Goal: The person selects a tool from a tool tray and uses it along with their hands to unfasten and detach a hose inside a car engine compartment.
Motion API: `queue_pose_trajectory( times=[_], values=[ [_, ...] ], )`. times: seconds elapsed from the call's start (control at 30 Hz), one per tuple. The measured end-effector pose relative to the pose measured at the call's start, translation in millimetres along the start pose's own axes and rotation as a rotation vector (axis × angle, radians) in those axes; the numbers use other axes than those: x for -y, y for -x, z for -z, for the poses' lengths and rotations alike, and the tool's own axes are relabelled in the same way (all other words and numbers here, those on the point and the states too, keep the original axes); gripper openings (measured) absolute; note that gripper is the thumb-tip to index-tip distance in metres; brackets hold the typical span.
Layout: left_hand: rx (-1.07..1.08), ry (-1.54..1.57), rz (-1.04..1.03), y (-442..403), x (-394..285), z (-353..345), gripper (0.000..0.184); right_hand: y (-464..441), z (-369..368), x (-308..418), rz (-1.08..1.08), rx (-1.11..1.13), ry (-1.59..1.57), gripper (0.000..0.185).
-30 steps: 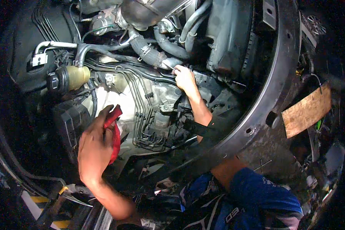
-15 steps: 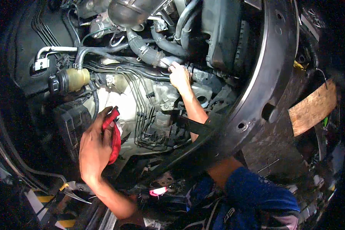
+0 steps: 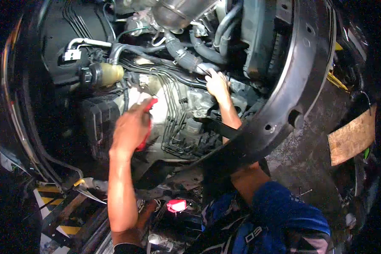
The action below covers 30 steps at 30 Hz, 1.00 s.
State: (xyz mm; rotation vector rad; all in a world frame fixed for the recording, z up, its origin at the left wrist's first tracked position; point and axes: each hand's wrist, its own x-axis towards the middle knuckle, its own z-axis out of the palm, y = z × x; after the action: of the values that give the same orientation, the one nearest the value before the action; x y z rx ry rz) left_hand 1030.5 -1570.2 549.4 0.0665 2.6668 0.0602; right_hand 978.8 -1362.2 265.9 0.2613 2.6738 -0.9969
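Down at the hose, the right hand is staying put, fingers bent in at the pale lower end; whether they pinch anything, I can't tell. Over to the left, movement! The left hand has come up a little and its forearm has swung straighter, fingers curled round a red thing, its upper end poking out left of the hose and lower than it. So the red thing sits a touch nearer the hose now, while the close work, by my reading, carries on at that end.

Now the surface: below and left of the hose lies a pale panel, blazing under the light, black lines running down it. Left of the hose, a yellowish tank; right of it, a dark beam curving past. Beyond the beam, away from the hose, the room drops into gloom: stained floor, a brown board far right, yellow-and-black stripes far lower left.
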Motion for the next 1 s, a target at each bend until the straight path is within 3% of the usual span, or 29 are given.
queue_pose_trajectory(
  times=[0.1, 0.2, 0.23, 0.27, 0.3, 0.37, 0.4, 0.43, 0.47, 0.5, 0.57, 0.63, 0.67, 0.7, 0.73, 0.8, 0.87, 1.0],
  values=[
    [0.255, -0.067, -0.027, -32, -11, 1, 0.03, -1, -10, -21, -0.111, 0.087, 0.11, 0.035],
    [0.012, -0.035, -0.344, -79, 16, -51, 0.036, 2, 6, -24, -0.171, 0.182, 0.021, 0.035],
    [0.174, -0.076, -0.245, -100, 16, -67, 0.037, 4, 13, -18, -0.183, 0.195, 0.028, 0.035],
    [0.185, -0.133, -0.333, -116, 14, -82, 0.033, 0, 6, -23, -0.167, 0.221, 0.053, 0.036],
    [0.203, -0.189, -0.423, -123, 13, -100, 0.03, -5, -7, -39, -0.011, 0.279, 0.112, 0.038],
    [-0.055, -0.29, -0.61, -130, 15, -146, 0.028, 6, 7, -12, -0.233, 0.175, 0.077, 0.042],
    [-0.082, -0.383, -0.636, -131, 11, -161, 0.027, 5, 9, -8, -0.226, 0.188, 0.083, 0.043],
    [-0.067, -0.27, -0.616, -131, 8, -176, 0.036, 5, 9, -9, -0.222, 0.202, 0.087, 0.045],
    [0.009, -0.213, -0.594, -131, 8, -189, 0.042, 4, 11, -11, -0.219, 0.211, 0.093, 0.047],
    [0.087, -0.158, -0.577, -129, 8, -205, 0.048, 0, -10, -25, -0.209, 0.125, 0.01, 0.036],
    [0.106, -0.323, -0.57, -130, 13, -240, 0.055, -4, -14, -27, -0.207, 0.091, -0.008, 0.036],
    [0.378, -0.141, -0.54, -151, -22, -189, 0.062, -12, -7, -25, -0.16, 0.096, 0.019, 0.031],
    [0.173, 0.236, -0.232, -165, -30, -208, 0.073, -13, -7, -23, -0.164, 0.082, 0.03, 0.031],
    [0.137, 0.521, 0.061, -160, -56, -179, 0.085, -12, -8, -21, -0.168, 0.071, 0.041, 0.03],
    [0.0, 0.661, -0.011, -169, -60, -199, 0.091, -13, -9, -21, -0.162, 0.028, 0.038, 0.027],
    [-0.124, 1.067, 0.217, -190, -80, -232, 0.099, -15, -10, -22, -0.148, -0.008, 0.049, 0.026],
    [-0.212, 1.264, 0.392, -209, -98, -254, 0.109, -16, -16, -29, -0.087, -0.093, 0.063, 0.025],
    [-0.281, 1.455, 0.544, -230, -111, -264, 0.082, -18, -10, -28, -0.089, -0.052, 0.007, 0.028]
  ],
)
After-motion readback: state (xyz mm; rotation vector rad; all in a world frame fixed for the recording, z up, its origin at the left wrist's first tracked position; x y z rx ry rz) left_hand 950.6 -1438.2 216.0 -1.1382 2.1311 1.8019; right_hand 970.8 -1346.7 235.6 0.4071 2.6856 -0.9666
